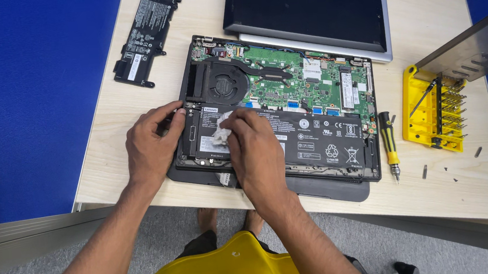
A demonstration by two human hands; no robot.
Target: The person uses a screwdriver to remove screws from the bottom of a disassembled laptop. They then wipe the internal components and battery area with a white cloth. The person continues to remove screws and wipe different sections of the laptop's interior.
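Bottom cover off the laptop [278, 93]; internal battery [313, 137] still seated. Right hand [256, 147] pinches a crumpled white wipe [219, 128] on it. Left hand [150, 144], fingers curled, steadies the chassis edge.

Right hand [255, 148] with white tissue [220, 129] on opened laptop's [278, 88] black battery [314, 140].

Both forearms are showing bare, no sleeves, no rings or watch on left hand [150, 143] or right hand [255, 150]; dark shorts [206, 244] are peeking below.
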